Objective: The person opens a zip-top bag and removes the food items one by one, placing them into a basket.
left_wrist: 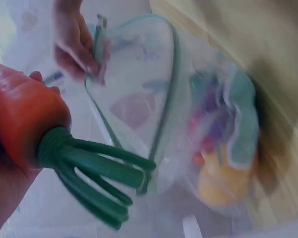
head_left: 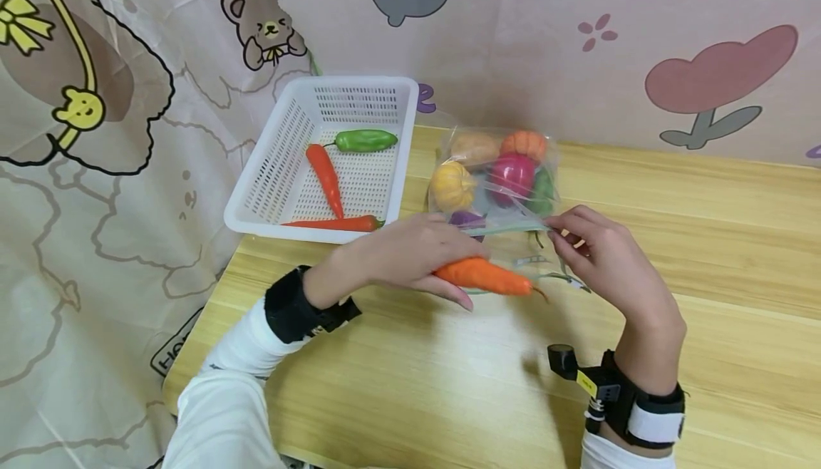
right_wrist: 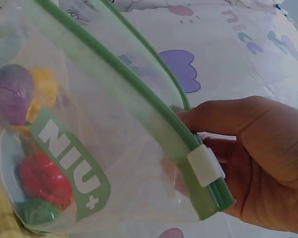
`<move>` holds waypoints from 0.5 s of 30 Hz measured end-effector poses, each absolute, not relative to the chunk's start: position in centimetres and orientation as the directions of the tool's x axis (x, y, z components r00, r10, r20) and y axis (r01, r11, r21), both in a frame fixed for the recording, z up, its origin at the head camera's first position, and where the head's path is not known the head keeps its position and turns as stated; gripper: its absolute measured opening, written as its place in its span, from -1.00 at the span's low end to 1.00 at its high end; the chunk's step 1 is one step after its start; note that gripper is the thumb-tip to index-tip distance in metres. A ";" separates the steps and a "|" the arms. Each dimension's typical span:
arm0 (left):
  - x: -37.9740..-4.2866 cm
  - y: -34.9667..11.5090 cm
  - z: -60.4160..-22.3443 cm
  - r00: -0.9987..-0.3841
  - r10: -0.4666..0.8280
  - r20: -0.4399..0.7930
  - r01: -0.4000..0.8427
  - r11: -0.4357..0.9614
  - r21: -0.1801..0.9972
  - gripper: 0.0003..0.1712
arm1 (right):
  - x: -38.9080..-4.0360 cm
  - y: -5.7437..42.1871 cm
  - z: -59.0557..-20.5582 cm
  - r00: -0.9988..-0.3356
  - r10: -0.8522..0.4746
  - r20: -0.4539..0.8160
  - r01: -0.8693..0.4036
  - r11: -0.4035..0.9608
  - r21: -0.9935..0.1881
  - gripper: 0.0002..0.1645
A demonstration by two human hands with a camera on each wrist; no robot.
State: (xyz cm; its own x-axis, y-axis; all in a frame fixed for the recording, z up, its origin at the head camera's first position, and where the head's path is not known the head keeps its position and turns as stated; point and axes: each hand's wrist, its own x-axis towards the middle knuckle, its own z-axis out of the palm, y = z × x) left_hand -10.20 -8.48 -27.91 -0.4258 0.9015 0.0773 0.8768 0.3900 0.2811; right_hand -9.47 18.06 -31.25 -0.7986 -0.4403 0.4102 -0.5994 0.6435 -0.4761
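Observation:
My left hand [head_left: 417,248] grips an orange toy carrot [head_left: 484,276], its thin root end pointing right in the head view. Green stalks [left_wrist: 97,171] spread from its thick end in the left wrist view. The carrot is by the mouth of a clear zip bag [right_wrist: 134,148] with green seal strips, which stand apart there. My right hand [head_left: 609,262] pinches the bag's mouth at one end, beside a white slider [right_wrist: 206,165]. Inside the bag are a yellow pumpkin [head_left: 452,186], an orange pumpkin [head_left: 523,145], a purple vegetable [head_left: 467,222] and several other toy vegetables.
Left of the bag, a white plastic basket [head_left: 410,127] stands on the wooden table [head_left: 737,241]. It holds a green pepper [head_left: 366,141] and two orange-red peppers [head_left: 325,180]. A patterned cloth [head_left: 513,48] hangs behind the table and at its left.

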 end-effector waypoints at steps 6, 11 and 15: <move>-10.6 -10.8 -27.6 -0.486 0.859 0.164 0.847 0.415 0.333 -0.38 | -9.7 17.6 -31.5 -0.783 -0.462 0.418 -0.621 0.620 -0.479 -0.72; -10.2 -12.1 -27.2 -0.494 0.835 0.242 0.842 0.389 0.374 -0.38 | -9.7 17.6 -31.6 -0.792 -0.454 0.408 -0.609 0.628 -0.485 -0.72; -9.8 -12.9 -27.1 -0.474 0.831 0.290 0.859 0.364 0.361 -0.37 | -9.8 17.6 -31.6 -0.790 -0.455 0.411 -0.612 0.622 -0.488 -0.73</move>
State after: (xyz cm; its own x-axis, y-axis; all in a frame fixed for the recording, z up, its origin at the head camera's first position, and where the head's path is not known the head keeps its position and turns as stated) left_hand -9.81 -12.88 -27.09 -0.4742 0.8311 0.2904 0.8587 0.3638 0.3609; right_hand -9.75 17.62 -31.58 -0.7898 -0.4555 0.4108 -0.6124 0.6220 -0.4879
